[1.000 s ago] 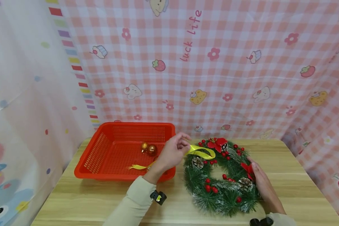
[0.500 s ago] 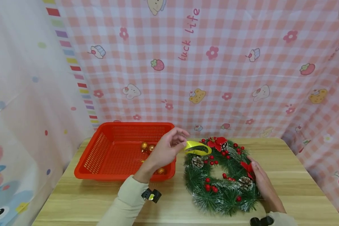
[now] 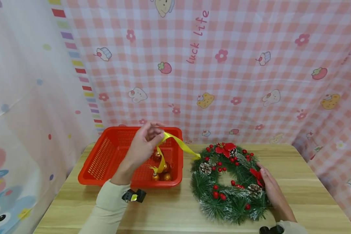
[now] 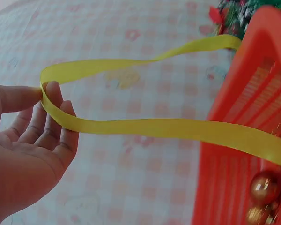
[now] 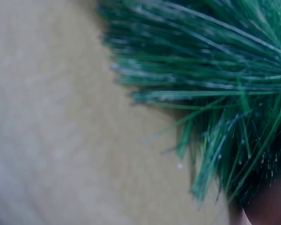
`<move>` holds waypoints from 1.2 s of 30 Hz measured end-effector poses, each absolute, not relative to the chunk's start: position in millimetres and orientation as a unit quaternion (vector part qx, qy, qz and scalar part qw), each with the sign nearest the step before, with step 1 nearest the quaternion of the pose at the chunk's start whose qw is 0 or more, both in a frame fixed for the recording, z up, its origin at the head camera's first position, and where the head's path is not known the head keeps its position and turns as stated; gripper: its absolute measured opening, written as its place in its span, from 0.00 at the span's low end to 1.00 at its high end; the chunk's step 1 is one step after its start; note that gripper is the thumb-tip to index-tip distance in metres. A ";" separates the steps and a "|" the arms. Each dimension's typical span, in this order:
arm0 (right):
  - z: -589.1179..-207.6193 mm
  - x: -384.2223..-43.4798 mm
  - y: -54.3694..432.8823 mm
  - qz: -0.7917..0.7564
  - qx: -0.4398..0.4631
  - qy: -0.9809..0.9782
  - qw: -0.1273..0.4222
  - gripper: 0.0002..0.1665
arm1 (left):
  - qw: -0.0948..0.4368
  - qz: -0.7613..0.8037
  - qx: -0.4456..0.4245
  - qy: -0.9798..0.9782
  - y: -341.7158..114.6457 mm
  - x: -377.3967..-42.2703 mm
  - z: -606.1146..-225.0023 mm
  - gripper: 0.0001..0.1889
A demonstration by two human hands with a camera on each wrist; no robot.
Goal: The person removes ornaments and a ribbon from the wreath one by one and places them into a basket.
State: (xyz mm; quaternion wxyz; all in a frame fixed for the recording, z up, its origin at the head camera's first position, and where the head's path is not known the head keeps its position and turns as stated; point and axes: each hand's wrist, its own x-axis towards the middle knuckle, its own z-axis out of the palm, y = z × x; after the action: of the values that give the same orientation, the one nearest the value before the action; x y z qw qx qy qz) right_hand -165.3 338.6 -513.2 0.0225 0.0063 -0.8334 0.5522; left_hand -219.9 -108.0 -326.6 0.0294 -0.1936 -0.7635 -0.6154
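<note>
My left hand pinches a yellow ribbon between thumb and fingers, above the red basket. From the fingertips one length slants right to the upper left edge of the Christmas wreath; another drops to the gold baubles in the basket. In the left wrist view the ribbon bends round the fingertips. My right hand holds the wreath at its right side, beside a red flower. In the right wrist view green needles hide most of that hand.
The basket stands at the left on a wooden table, the wreath lying flat to its right. Pine cones and red berries decorate the wreath. A pink checked curtain hangs right behind the table.
My left hand has moved left from beside the wreath to above the basket, and the ribbon's loop has opened out into a long strip. The right hand and wreath have stayed in place.
</note>
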 end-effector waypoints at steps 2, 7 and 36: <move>-512.8 -165.9 338.7 0.551 0.008 -0.834 0.021 0.36 | 0.054 -0.625 -0.186 -0.757 -119.0 -221.2 -322.9 0.13; -512.1 -167.1 338.8 0.551 0.006 -0.834 0.015 0.37 | 0.112 -0.653 -0.160 -0.732 -143.3 -222.0 -313.1 0.12; -511.2 -167.6 337.8 0.555 -0.003 -0.832 0.011 0.38 | 0.200 -0.559 -0.018 -0.804 -236.5 -212.3 -320.2 0.14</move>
State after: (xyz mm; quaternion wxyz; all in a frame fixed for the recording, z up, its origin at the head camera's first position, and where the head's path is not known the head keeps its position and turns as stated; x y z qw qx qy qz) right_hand -167.6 337.8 -511.2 0.0107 -0.0031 -0.8319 0.5549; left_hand -212.3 -236.5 -320.2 0.1997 -0.0177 -0.8044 -0.5593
